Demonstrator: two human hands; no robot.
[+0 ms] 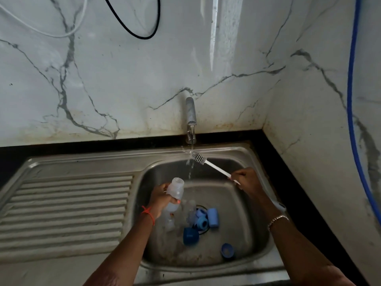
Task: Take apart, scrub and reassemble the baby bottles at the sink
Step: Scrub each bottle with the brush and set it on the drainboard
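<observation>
The sink basin contains the dismantled parts, grouped at the drain: a dark blue cap, a blue collar ring, a light blue cap and clear parts, with a blue lid apart at the near right. The left hand grips a clear bottle, open neck tilted toward the far side, above the basin's left half; the right hand grasps the handle of the bottle brush, whose bristles sit in the stream from the tap. The ribbed drainboard lies left of the basin, and a narrow black surface separates the right rim from the wall.
</observation>
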